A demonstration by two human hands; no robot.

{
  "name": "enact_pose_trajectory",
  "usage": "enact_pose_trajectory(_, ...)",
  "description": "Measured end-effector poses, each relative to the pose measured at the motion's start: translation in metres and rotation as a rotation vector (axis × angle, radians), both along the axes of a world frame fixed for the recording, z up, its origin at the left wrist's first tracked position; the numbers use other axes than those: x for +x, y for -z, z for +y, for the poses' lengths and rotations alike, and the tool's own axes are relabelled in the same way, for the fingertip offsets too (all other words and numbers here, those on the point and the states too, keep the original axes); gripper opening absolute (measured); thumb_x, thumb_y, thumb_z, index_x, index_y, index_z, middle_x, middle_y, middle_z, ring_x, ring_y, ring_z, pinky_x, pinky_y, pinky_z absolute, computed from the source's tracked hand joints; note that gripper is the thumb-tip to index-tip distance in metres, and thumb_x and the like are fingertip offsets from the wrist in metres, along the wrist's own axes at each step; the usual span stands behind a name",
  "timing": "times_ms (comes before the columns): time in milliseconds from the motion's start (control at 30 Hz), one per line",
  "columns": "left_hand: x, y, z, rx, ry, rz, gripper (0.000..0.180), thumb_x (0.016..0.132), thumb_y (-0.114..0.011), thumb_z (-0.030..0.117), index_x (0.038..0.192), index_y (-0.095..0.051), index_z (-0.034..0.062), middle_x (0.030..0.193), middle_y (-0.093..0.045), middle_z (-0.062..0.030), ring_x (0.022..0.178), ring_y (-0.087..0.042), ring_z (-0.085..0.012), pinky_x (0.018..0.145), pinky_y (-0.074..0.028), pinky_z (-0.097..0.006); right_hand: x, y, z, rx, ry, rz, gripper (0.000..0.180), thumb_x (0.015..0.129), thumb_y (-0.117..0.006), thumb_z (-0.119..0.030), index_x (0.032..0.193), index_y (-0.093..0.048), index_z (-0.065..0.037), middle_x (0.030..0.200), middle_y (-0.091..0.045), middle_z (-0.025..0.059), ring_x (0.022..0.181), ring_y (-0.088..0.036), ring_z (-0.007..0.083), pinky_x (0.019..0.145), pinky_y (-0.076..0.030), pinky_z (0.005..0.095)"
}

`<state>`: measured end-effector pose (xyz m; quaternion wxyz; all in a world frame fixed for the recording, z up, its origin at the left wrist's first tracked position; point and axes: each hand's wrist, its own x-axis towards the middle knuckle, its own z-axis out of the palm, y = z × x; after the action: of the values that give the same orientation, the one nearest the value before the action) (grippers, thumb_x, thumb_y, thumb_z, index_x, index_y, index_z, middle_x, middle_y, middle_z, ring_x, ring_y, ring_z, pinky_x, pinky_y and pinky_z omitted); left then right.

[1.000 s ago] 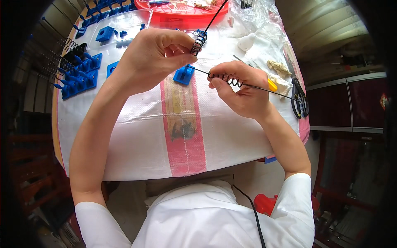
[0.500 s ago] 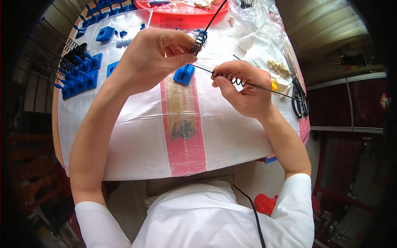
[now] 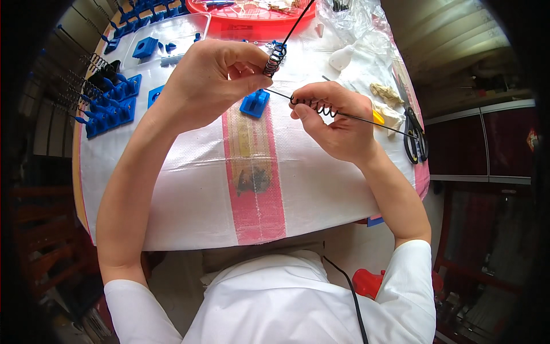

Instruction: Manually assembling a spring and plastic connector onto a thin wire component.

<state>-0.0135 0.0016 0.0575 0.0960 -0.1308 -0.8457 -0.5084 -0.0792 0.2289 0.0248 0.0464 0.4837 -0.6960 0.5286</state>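
My left hand (image 3: 220, 80) is closed, pinching a black coil spring (image 3: 275, 59) by its lower end. From the top of that coil a straight black length runs up past the frame's upper edge. Between thumb and fingers, my right hand (image 3: 338, 117) grips a second black coil spring (image 3: 316, 106) lying lengthwise. A thin dark rod (image 3: 381, 124) passes through this coil; its near tip reaches toward my left fingertips and its other end points at the scissors. Just below my left fingers, a small blue plastic piece (image 3: 255, 103) rests on the table.
Blue parts with black springs (image 3: 113, 106) stand in rows at the left. Behind my left hand is a clear tray (image 3: 192, 26) with blue pieces, beside a red basin (image 3: 246, 26). Black-handled scissors (image 3: 413, 137), a white bulb (image 3: 342, 58) and clear plastic wrap (image 3: 361, 26) lie right.
My right hand has shifted slightly left with its coil, nearer my left hand. My left hand and its coil stay in place.
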Motion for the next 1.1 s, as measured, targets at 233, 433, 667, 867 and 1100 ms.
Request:
enact_pose_trajectory(233,0.000,0.000,-0.001,0.012,0.003,-0.002,0.018,0.084,-0.072,0.004,0.102,-0.072,0.0034,0.086,-0.071,-0.0021,0.077,-0.062,-0.0079,0.074,-0.051,-0.024,0.001,-0.001,0.001,0.002,0.004,-0.009,0.016,0.078,-0.072,0.001,0.093,-0.068,-0.002,0.076,-0.068,0.0052,0.063,-0.063,0.0100,0.059,-0.052,0.0241)
enact_pose_trajectory(433,0.000,0.000,0.001,-0.014,-0.016,0.001,0.018,0.084,-0.072,0.004,0.102,-0.072,0.0031,0.086,-0.070,-0.0018,0.076,-0.061,-0.0075,0.073,-0.050,-0.024,0.001,-0.001,0.002,0.009,0.010,-0.006,0.016,0.078,-0.071,0.001,0.093,-0.068,-0.002,0.076,-0.068,0.0056,0.064,-0.063,0.0098,0.059,-0.052,0.0242)
enact_pose_trajectory(667,0.000,-0.001,0.000,-0.006,-0.011,-0.004,0.017,0.085,-0.072,0.004,0.102,-0.072,0.0033,0.086,-0.070,-0.0019,0.076,-0.061,-0.0074,0.073,-0.050,-0.024,0.002,-0.009,0.009,0.025,-0.026,-0.019,0.014,0.085,-0.063,0.009,0.098,-0.063,0.007,0.086,-0.068,0.0105,0.074,-0.068,0.0136,0.068,-0.055,0.0248)
enact_pose_trajectory(867,0.001,-0.001,0.001,-0.008,-0.011,0.007,0.018,0.085,-0.071,0.003,0.103,-0.072,0.0032,0.086,-0.071,-0.0023,0.076,-0.062,-0.0081,0.073,-0.051,-0.024,-0.027,-0.031,0.027,0.059,0.150,0.482,0.019,0.078,-0.074,0.002,0.096,-0.069,-0.005,0.084,-0.066,0.0062,0.067,-0.065,0.0135,0.055,-0.051,0.0261)
enact_pose_trajectory(1100,0.000,-0.001,0.002,-0.048,-0.021,0.020,0.022,0.085,-0.071,0.003,0.107,-0.072,0.0036,0.088,-0.071,-0.0028,0.077,-0.063,-0.0082,0.073,-0.052,-0.024,-0.047,-0.011,0.047,0.675,0.120,0.857,0.036,0.074,-0.065,0.003,0.109,-0.065,-0.008,0.101,-0.061,0.0063,0.094,-0.061,0.0236,0.079,-0.052,0.0354)
